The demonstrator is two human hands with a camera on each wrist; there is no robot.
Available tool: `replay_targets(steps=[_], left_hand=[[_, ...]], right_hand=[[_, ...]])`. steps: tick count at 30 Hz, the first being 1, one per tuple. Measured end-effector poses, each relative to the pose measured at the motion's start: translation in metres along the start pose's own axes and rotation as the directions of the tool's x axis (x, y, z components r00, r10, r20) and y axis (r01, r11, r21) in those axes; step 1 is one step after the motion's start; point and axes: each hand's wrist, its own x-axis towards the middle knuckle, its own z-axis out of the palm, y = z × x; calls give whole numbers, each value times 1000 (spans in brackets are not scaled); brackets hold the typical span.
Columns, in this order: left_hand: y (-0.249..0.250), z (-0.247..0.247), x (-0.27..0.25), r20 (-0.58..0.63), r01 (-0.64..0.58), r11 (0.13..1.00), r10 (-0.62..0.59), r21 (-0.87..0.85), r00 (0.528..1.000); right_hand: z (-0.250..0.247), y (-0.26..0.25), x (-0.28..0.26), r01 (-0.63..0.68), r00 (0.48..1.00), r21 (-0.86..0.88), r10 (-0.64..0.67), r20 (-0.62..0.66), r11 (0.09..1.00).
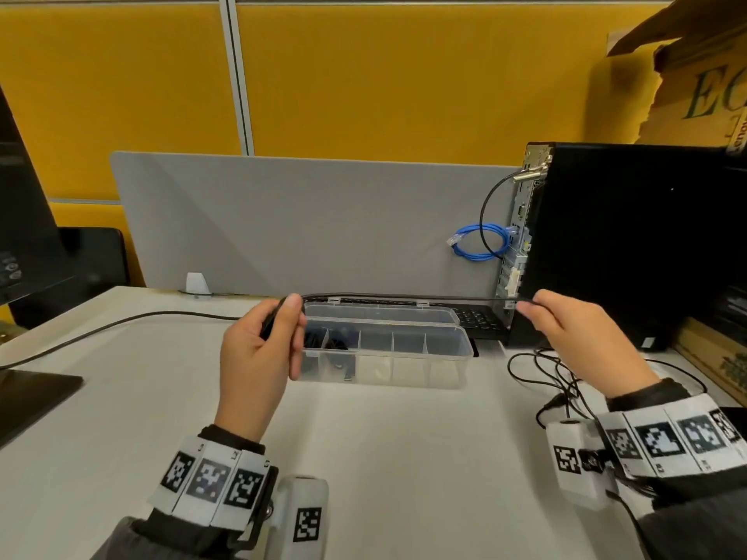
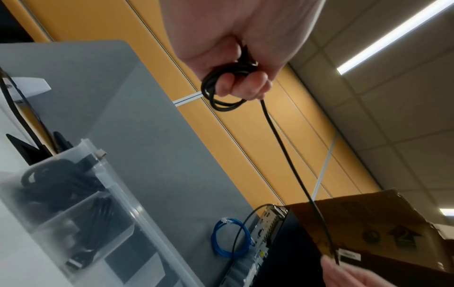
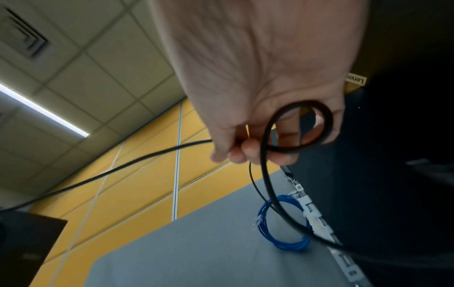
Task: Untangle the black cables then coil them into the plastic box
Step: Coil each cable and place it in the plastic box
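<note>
sleeves (image 1: 687,531): dark grey | wristbands (image 1: 210,480): white, black square tag markers, one per wrist | wrist cameras (image 1: 574,458): white housings, each tagged, thin black lead

The left hand (image 1: 258,349) sits left of centre in the head view, raised, fingers curled, thumb tip uppermost, gripping. The right hand (image 1: 578,337), at centre right, pinches with its fingertips (image 3: 248,151), the wrist angled toward the lower right.

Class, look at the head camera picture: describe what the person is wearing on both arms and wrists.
Both arms wear dark sleeves. Around each wrist is a white band printed with square black-and-white tag markers: left wrist band, right wrist band. Each band carries a white camera housing bearing its own marker. The hands are bare, without gloves.
</note>
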Motion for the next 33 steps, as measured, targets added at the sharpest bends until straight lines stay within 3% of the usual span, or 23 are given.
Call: replay_targets(steps=[2,3,5,8,10,11,12,14,16,18,19,21,22,24,27,29,33], left_hand=[[1,6,-3,51,-18,1000,17,24,999],[2,8,-5,80,-16,999,13,38,997],[0,11,-6,127,5,998,-13,65,992],[-5,12,-7,143,46,994,-60,103,988],[-8,12,-8,177,113,988,-131,108,975],[-10,13,-8,210,157,981,-177,110,961],[-11,14,-9,247,201,974,-222,106,943],[-11,19,-12,315,271,959,-283,83,906],[-8,25,-15,371,316,948,-305,34,877],[-5,28,-18,412,363,931,-320,-29,853],[-3,28,-18,434,398,915,-333,-64,837],[1,29,-20,492,489,856,-357,-168,794],[5,30,-22,524,538,807,-359,-242,773],[12,32,-24,556,611,681,-348,-404,755],[14,37,-24,522,579,594,-291,-558,802],[10,38,-21,490,545,631,-283,-552,825],[-5,37,-21,416,474,814,-324,-335,850]], right_hand=[[-2,6,3,-17,989,-32,12,-150,999],[-2,9,4,-36,978,-133,7,-208,990],[1,20,2,-73,981,-370,-1,-194,926],[9,32,-1,-61,986,-396,118,121,916],[13,26,-2,-40,891,-379,204,405,925],[14,18,-4,-31,858,-408,234,458,912],[16,10,-6,-19,859,-419,229,458,908],[16,-11,-11,18,878,-359,157,451,933],[16,-38,-16,98,859,-135,-16,512,986],[19,-63,-21,131,837,151,-191,512,980],[23,-71,-24,128,848,290,-256,464,948],[31,-79,-27,112,919,484,-275,282,868],[33,-79,-27,128,946,484,-253,203,866],[35,-80,-29,189,950,310,-254,184,932],[44,-85,-39,308,859,122,-331,391,944],[52,-94,-46,351,797,174,-391,461,920],[47,-98,-46,420,815,149,-444,371,895]])
